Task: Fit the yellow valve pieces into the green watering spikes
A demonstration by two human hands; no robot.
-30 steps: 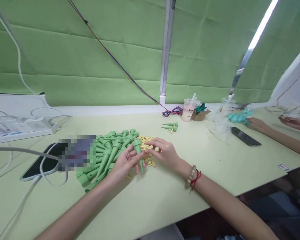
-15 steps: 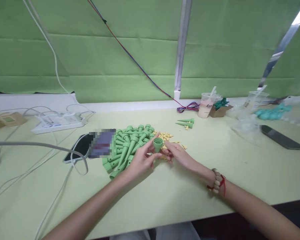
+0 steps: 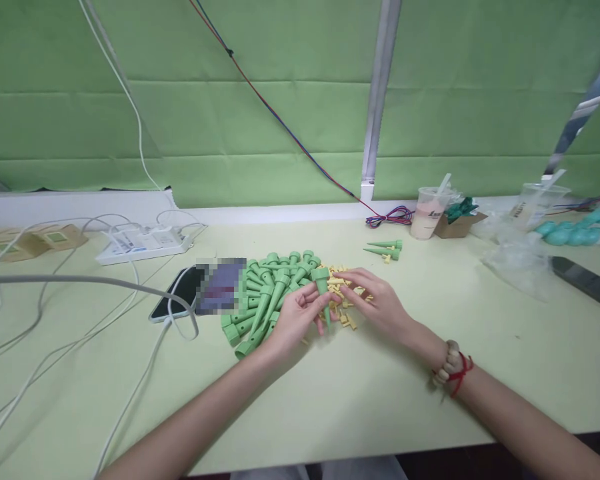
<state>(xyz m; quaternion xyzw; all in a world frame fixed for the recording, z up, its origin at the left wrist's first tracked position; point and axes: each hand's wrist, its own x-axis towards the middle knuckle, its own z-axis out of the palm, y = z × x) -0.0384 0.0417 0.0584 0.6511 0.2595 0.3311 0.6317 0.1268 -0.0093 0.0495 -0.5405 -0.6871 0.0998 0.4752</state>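
A green plastic watering spike [image 3: 321, 280] is in my left hand [image 3: 300, 313], pinched between thumb and fingers. Its wide capped end points up and its tip slants down toward me. Just right of it, my right hand [image 3: 377, 303] hovers over a heap of small yellow plastic valves [image 3: 349, 321], fingers apart; some valves are hidden beneath it. Left of my hands lies a pile of similar green spikes [image 3: 265, 293]. Two more green spikes [image 3: 391, 250] lie farther back, a yellow valve beside or in the nearer one.
A phone [image 3: 180, 293] and white cables [image 3: 145, 353] lie at left, before a power strip [image 3: 145, 243]. Along the back stand a drink cup [image 3: 427, 217] and a small cardboard box [image 3: 455, 227]. Plastic bags [image 3: 513, 263] and a dark phone [image 3: 587, 281] are at right.
The spike has turned from its open end facing me to a slanted, tip-down pose. My right hand has drawn away from it, rightward over the valves, its fingers spreading. The view has shifted slightly left.
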